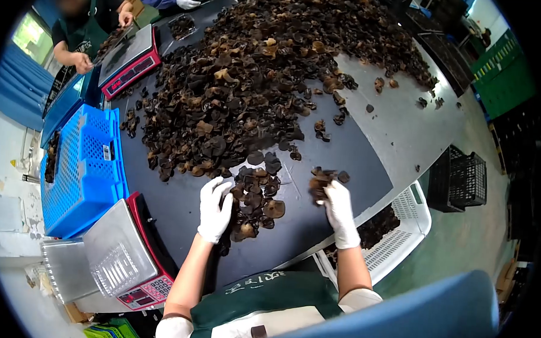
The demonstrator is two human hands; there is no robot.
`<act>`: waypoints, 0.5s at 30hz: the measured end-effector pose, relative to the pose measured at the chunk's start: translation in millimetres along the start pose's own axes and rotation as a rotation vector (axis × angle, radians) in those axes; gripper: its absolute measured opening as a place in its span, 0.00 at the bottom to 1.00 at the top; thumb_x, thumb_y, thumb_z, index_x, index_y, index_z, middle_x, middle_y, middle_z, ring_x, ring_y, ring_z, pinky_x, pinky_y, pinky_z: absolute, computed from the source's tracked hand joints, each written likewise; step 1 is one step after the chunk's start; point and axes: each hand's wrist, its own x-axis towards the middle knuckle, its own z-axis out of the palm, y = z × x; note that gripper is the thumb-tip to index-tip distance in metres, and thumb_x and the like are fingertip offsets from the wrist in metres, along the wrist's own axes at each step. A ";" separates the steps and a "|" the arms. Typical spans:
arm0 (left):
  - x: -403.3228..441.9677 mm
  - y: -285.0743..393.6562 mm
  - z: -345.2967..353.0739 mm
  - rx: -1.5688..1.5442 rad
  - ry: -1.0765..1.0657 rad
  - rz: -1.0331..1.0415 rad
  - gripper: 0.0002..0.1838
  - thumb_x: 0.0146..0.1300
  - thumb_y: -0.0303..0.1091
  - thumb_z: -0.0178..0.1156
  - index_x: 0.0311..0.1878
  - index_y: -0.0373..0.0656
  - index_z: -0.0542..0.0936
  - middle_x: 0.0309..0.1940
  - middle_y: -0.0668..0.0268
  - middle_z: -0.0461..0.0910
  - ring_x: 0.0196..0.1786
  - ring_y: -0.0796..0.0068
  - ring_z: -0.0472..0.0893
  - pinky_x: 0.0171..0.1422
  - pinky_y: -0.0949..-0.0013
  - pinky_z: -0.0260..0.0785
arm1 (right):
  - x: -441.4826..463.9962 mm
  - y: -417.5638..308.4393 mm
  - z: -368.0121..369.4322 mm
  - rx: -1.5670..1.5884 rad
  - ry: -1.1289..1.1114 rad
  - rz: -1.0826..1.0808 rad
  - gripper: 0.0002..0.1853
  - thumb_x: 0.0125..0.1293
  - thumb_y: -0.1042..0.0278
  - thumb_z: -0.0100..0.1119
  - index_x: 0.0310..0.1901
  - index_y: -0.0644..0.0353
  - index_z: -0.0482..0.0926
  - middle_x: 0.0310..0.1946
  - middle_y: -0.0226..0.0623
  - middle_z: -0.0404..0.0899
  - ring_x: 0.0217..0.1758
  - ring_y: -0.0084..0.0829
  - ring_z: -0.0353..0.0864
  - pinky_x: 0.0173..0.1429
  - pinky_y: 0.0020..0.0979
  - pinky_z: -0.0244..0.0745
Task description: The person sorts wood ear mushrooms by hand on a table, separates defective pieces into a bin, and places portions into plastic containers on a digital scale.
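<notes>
My left hand, in a white glove, rests at the left side of a small heap of dark wood ear mushrooms. Its fingers are stretched out, with the thumb apart and touching or close to the heap. To the right, my right hand, also gloved, is closed around a bunch of wood ear mushrooms, which is slightly blurred. A single flat mushroom shows just beyond that bunch. Past both hands spreads a large pile of wood ear mushrooms across the dark table.
A red scale with a clear plastic tray stands at my left, near a blue crate. A white basket holding mushrooms sits below the table's right edge. Another scale and two people are across the table. Black crates stand on the floor.
</notes>
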 end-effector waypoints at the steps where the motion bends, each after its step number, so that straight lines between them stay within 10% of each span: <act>1: 10.6 0.5 5.2 -0.019 0.012 0.012 0.15 0.62 0.27 0.62 0.52 0.42 0.80 0.54 0.54 0.76 0.59 0.52 0.74 0.66 0.57 0.66 | -2.1 5.2 -24.1 0.016 0.015 -0.024 0.12 0.70 0.71 0.50 0.49 0.68 0.78 0.37 0.35 0.81 0.34 0.24 0.79 0.39 0.25 0.74; 7: 57.5 23.7 30.6 0.022 -0.187 0.154 0.20 0.61 0.36 0.63 0.57 0.44 0.79 0.55 0.54 0.76 0.59 0.51 0.73 0.65 0.55 0.67 | -30.1 5.1 -128.4 0.406 0.224 -0.173 0.13 0.69 0.65 0.55 0.48 0.65 0.76 0.43 0.40 0.80 0.39 0.32 0.79 0.45 0.39 0.76; 12: 39.0 28.1 20.8 0.062 -0.415 0.255 0.14 0.56 0.37 0.65 0.45 0.45 0.81 0.49 0.58 0.76 0.55 0.53 0.74 0.62 0.54 0.67 | -42.8 -24.3 -148.1 1.038 -0.236 -0.453 0.12 0.66 0.57 0.59 0.40 0.56 0.82 0.23 0.28 0.74 0.24 0.23 0.66 0.47 0.38 0.64; 15: 14.8 17.3 -0.7 0.041 -0.422 0.270 0.13 0.54 0.36 0.67 0.44 0.46 0.82 0.51 0.60 0.77 0.56 0.54 0.74 0.64 0.55 0.65 | -35.4 -21.9 -156.4 1.178 -0.161 -0.484 0.22 0.77 0.48 0.43 0.43 0.55 0.82 0.24 0.25 0.73 0.27 0.23 0.67 0.48 0.38 0.61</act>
